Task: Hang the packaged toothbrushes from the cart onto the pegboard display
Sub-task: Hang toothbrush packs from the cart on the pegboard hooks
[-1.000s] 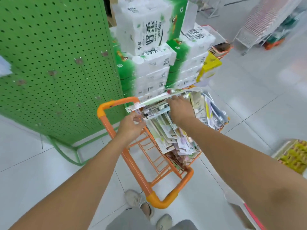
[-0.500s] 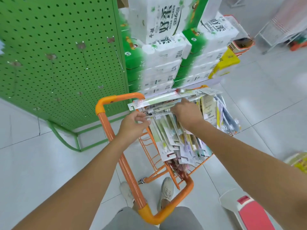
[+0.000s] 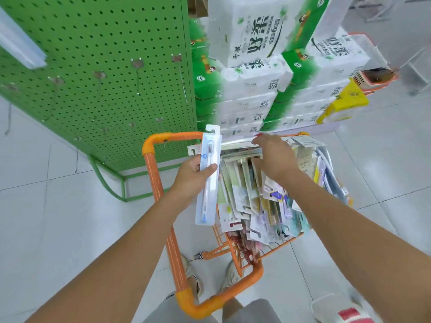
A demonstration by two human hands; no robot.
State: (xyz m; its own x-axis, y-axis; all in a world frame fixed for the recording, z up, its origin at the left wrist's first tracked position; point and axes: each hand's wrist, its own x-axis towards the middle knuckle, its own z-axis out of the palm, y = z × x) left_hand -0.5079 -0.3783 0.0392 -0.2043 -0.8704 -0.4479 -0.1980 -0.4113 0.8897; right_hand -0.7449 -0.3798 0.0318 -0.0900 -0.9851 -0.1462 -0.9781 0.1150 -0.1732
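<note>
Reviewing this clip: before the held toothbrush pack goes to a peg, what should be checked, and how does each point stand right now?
1. Pack secured: left hand grips the toothbrush pack around its middle. Ok.
2. Hang hole free: the slot at the pack's top sits above the fingers, uncovered. Ok.
3. Free peg available: bare hooks show on the pegboard. Ok.
4. Pack lined up with a hook: it is over the cart, away from the board. Not ok.
5. Right hand clear of the move: it reaches into the cart's packs. Ok.
6. Hook firmly seated: cannot tell.
</note>
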